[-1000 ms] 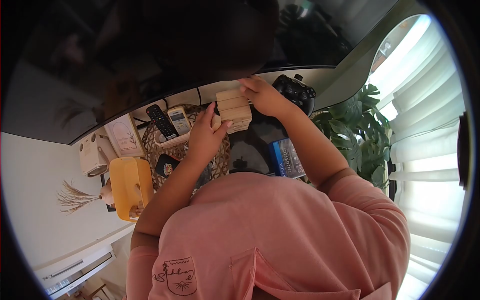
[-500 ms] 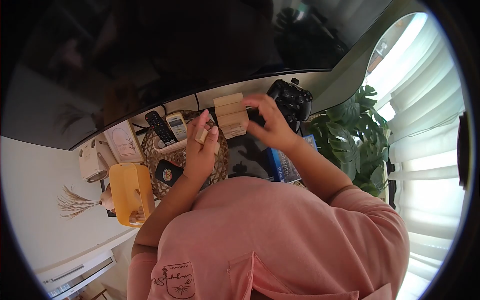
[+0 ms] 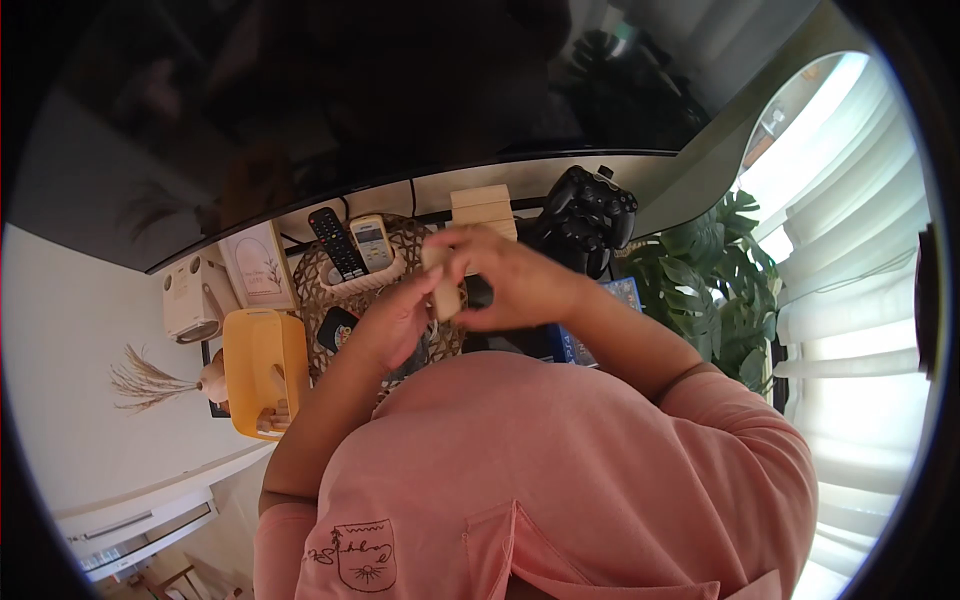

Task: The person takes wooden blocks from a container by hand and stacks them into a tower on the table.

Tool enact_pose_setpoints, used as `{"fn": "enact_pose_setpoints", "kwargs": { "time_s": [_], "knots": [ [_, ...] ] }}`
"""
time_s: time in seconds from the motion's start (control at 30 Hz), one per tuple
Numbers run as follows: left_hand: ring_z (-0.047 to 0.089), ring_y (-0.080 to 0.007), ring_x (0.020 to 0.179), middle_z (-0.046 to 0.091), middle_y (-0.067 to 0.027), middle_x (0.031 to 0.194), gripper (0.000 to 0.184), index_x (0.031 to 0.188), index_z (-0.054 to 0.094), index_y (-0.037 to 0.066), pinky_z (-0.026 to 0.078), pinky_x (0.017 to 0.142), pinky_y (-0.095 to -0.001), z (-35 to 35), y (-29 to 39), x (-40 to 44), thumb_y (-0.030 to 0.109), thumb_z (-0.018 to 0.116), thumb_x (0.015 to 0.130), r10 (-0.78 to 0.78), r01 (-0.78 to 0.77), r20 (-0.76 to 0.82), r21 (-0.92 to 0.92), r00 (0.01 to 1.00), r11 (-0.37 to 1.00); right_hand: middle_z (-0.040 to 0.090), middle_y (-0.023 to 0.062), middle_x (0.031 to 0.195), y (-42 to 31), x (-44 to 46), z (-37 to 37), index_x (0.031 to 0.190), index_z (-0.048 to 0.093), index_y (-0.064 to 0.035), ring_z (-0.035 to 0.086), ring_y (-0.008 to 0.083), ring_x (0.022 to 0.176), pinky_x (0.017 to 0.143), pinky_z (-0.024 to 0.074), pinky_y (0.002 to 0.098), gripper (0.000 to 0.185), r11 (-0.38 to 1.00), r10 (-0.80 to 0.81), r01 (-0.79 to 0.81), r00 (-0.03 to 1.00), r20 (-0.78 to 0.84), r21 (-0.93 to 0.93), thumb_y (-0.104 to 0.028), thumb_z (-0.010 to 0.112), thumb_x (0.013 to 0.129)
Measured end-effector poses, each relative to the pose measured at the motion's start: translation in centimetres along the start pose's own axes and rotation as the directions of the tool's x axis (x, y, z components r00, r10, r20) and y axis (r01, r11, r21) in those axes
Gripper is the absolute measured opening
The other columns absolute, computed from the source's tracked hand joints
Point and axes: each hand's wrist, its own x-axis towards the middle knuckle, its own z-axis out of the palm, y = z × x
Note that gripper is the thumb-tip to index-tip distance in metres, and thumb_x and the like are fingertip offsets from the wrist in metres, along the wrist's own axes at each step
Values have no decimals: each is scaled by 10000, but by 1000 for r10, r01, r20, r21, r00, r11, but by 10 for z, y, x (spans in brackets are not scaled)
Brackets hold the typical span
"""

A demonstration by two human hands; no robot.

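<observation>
In front of my chest both hands meet around small pale wooden blocks [image 3: 443,294], smeared by motion; how many there are I cannot tell. My left hand [image 3: 397,325] grips them from the left, its fingertips partly hidden. My right hand [image 3: 520,280] curls over them from the right, thumb below and fingers above. Just behind the hands, a stack of wooden blocks [image 3: 481,205] stands near the television, its lower part covered by my right hand. A yellow bin [image 3: 265,345] at the left has a few wooden blocks [image 3: 275,413] in it.
A large television [image 3: 400,100] spans the back. Remotes [image 3: 335,243] stand in a holder on a woven mat [image 3: 410,236]. Black game controllers [image 3: 585,215] and a blue game case [image 3: 622,293] are on the right, beside a leafy plant [image 3: 690,270]. A framed print [image 3: 258,268] stands left.
My right hand has left the stack and come down and left to the blocks at my left hand. The view has shifted slightly.
</observation>
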Motion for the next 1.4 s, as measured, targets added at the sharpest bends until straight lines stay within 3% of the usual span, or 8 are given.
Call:
{"fn": "enact_pose_setpoints", "kwargs": {
  "time_s": [0.4, 0.6, 0.67, 0.8, 0.87, 1.17, 1.33, 1.4],
  "knots": [
    [586, -175, 1134, 631, -70, 1262, 487, 1383, 553, 75, 442, 972, -325, -139, 59, -123, 332, 582, 970, 273, 82, -550, 535, 789, 841, 516, 137, 1441, 43, 16, -40, 1001, 446, -77, 559, 323, 1227, 1037, 435, 377, 403, 897, 433, -423, 900, 55, -131, -58, 750, 737],
    [688, -262, 976, 709, -182, 1068, 477, 1255, 621, 9, 514, 877, -346, -265, 27, -200, 354, 602, 926, 478, 663, -688, 704, 546, 256, 463, 156, 1502, 42, 20, -38, 1168, 492, -82, 484, 356, 1343, 1072, 410, 384, 506, 901, 385, -356, 920, 78, -248, -102, 763, 741],
    [697, -321, 961, 697, -248, 1040, 458, 1226, 628, 4, 538, 842, -392, -306, 11, -219, 334, 600, 909, 315, 792, -749, 610, 583, -16, 471, 174, 1489, 20, 21, -42, 1282, 511, -90, 474, 378, 1342, 1085, 395, 415, 619, 884, 386, -350, 921, 61, -310, -143, 788, 731],
    [700, -303, 952, 727, -196, 967, 564, 1284, 606, 21, 548, 826, -361, -270, 12, -218, 305, 699, 807, -128, 921, -920, 347, 371, 180, 554, 154, 1401, -11, 15, -40, 1302, 556, -95, 501, 343, 1309, 1075, 399, 418, 618, 906, 267, -248, 964, 10, -343, -133, 807, 738],
    [689, -339, 983, 727, -185, 1004, 479, 1103, 702, 26, 558, 815, -406, -272, -3, -222, 270, 745, 693, 27, 811, -812, 584, 583, 27, 583, 140, 1353, -23, 13, -33, 1275, 576, -90, 522, 328, 1272, 1061, 409, 409, 579, 911, 247, -227, 969, 14, -343, -111, 802, 742],
    [699, -312, 959, 738, -157, 961, 455, 1064, 748, 80, 546, 837, -379, -337, -36, -198, 275, 785, 655, -204, 606, -754, 632, 624, -482, 683, 115, 1126, -47, 29, 23, 1159, 646, -70, 630, 318, 1064, 936, 486, 391, 393, 955, 200, -172, 975, 101, -240, -100, 777, 790],
    [682, -347, 936, 731, -164, 969, 335, 889, 768, 84, 538, 817, -419, -305, 10, -218, 372, 596, 886, -2, 571, -636, 695, 772, -438, 661, 131, 1151, -54, 40, 58, 1174, 646, -63, 625, 334, 1078, 917, 503, 402, 349, 955, 268, -221, 927, 263, -197, -153, 741, 850],
    [667, -364, 956, 701, -206, 1060, 312, 1086, 705, 22, 524, 837, -399, -247, 61, -224, 259, 574, 931, 94, 599, -601, 744, 793, -296, 623, 138, 1227, -56, 43, 70, 1209, 637, -60, 603, 330, 1139, 961, 492, 403, 374, 961, 271, -241, 916, 296, -136, -168, 740, 866]
  ]
}}
